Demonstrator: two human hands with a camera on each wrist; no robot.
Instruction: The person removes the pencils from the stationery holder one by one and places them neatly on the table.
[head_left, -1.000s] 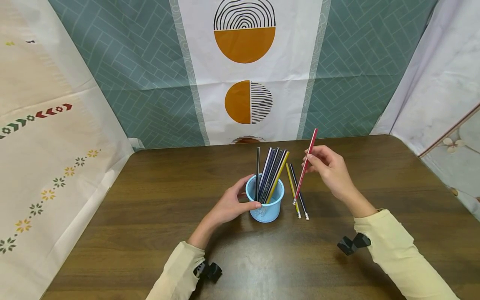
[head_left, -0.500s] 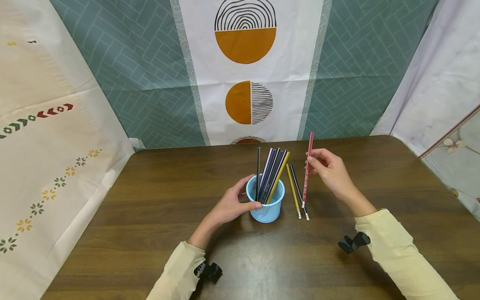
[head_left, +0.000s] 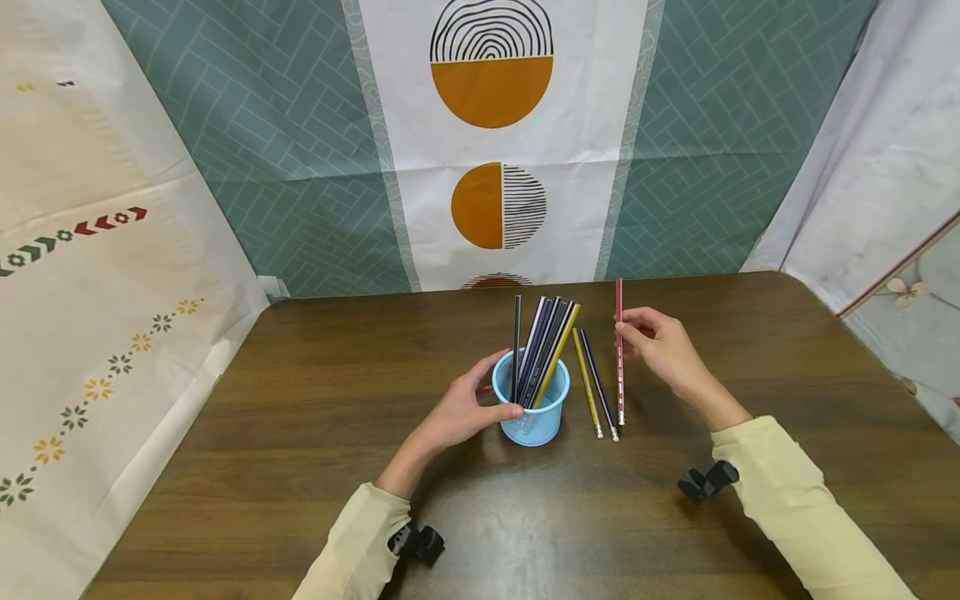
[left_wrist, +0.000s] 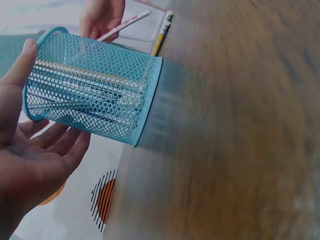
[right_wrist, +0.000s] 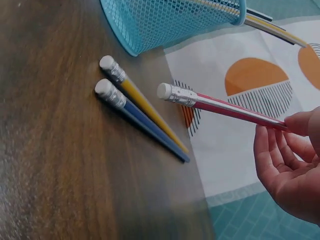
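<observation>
My left hand point(head_left: 467, 408) holds a light blue mesh pencil cup point(head_left: 531, 427) around its side, thumb near the front rim. Several dark pencils and a yellow one point(head_left: 561, 350) lean inside the cup. In my right hand point(head_left: 663, 346), thumb and fingers pinch a red pencil point(head_left: 620, 367), its white eraser end pointing down toward me. Side by side on the table, right of the cup, lie a yellow pencil point(head_left: 587, 383) and a dark blue pencil point(head_left: 600, 385). The right wrist view shows the red pencil point(right_wrist: 235, 111) raised above the table, beside those two.
The brown wooden table point(head_left: 300, 467) reaches back to a patterned hanging cloth point(head_left: 307, 167). A pale embroidered cloth point(head_left: 90, 333) hangs on the left, a white one point(head_left: 862, 167) on the right. Each sleeve carries a black wrist mount point(head_left: 708, 483).
My right hand has lowered a little, and the red pencil has swung from slanting to nearly straight, its eraser end moving right, past the two lying pencils. My left hand and the cup stay put.
</observation>
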